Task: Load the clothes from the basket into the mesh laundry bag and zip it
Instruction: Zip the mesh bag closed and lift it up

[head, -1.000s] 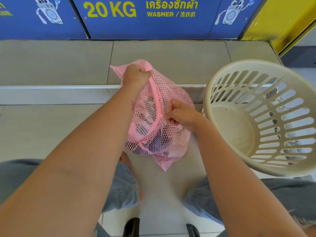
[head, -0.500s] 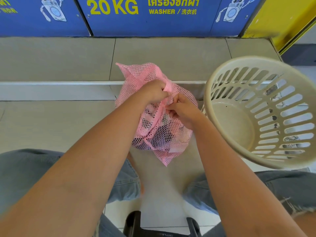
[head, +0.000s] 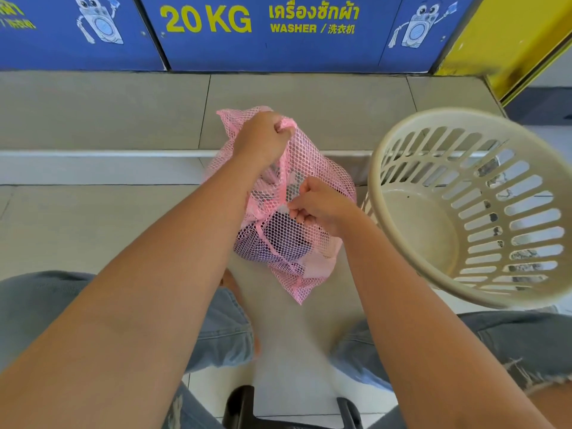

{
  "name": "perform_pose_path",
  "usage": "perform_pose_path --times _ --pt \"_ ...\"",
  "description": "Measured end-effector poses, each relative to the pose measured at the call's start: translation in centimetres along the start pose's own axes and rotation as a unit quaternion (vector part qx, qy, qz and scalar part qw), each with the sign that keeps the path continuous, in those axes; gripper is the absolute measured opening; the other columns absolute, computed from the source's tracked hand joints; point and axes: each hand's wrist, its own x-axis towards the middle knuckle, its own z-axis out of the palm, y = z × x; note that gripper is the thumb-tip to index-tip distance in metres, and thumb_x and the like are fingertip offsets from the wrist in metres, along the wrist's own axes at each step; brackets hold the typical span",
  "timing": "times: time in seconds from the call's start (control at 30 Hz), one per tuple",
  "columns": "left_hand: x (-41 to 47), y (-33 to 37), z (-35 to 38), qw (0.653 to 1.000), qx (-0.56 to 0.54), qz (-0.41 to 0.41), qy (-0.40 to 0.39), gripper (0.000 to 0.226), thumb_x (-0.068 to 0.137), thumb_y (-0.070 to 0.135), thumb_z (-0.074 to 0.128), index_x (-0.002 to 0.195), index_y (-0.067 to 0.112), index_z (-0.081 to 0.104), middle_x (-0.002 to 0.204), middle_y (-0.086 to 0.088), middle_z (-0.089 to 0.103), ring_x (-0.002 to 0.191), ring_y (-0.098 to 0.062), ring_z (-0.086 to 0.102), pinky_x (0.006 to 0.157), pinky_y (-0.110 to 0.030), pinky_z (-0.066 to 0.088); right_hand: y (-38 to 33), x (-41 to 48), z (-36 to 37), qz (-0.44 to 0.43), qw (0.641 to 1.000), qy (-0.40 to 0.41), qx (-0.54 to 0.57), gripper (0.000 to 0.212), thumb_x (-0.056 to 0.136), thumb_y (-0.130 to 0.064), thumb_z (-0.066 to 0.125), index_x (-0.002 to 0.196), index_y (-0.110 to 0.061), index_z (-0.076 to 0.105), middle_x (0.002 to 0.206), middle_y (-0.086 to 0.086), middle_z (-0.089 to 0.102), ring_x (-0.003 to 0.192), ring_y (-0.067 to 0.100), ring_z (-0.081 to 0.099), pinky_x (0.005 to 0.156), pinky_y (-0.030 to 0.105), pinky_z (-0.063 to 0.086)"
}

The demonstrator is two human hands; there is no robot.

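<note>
I am looking down at a pale tiled floor (head: 93, 224) running up to a low step (head: 102, 156), with blue washer panels (head: 263, 29) marked 20 KG rising beyond it and a yellow wall (head: 507, 35) at the far right corner. My left hand (head: 261, 140) is gripping the top of the pink mesh bag (head: 309, 243), fingers closed around it. My right hand (head: 318, 202) is pinching a small white zip pull at the bag's seam. The bag is hanging over the floor between my knees, dark clothes inside. The cream basket (head: 464, 209) is sitting tilted just beside it.
</note>
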Motion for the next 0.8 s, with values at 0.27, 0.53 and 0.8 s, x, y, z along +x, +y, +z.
perform_pose_path --times 0.27,0.53,0.8 --pt "-0.3 0.8 -2.3 0.972 0.147 -0.077 -0.165 0.093 0.085 0.075 0.049 0.147 0.007 0.037 0.150 -0.013 0.046 0.134 -0.035 0.047 0.111 -0.049 0.039 -0.2 0.4 0.6 -0.026 0.980 0.022 0.197 0.034 0.090 0.010 0.052 0.078 -0.015 0.032 0.062 0.008 0.058 0.059 0.018 0.050 0.059 0.030 0.040" --pt "-1.4 0.1 -1.4 0.926 0.205 -0.060 -0.311 0.057 0.099 0.045 0.052 0.137 0.002 0.051 0.119 -0.014 0.062 0.100 -0.027 0.061 0.088 -0.036 0.049 -0.5 0.2 1.1 -0.006 0.972 0.007 0.235 0.032 0.090 0.009 0.052 0.079 -0.015 0.035 0.059 0.006 0.058 0.058 0.017 0.050 0.057 0.027 0.039" --pt "-1.5 -1.1 -1.8 0.967 0.135 0.034 -0.212 0.035 0.096 0.041 0.060 0.100 0.007 0.060 0.087 -0.006 0.055 0.088 -0.025 0.052 0.068 -0.031 0.038 -1.7 0.0 2.6 0.061 0.976 -0.008 0.209 0.014 0.094 0.000 0.054 0.091 -0.011 0.047 0.068 0.004 0.056 0.061 0.012 0.048 0.063 0.024 0.041"
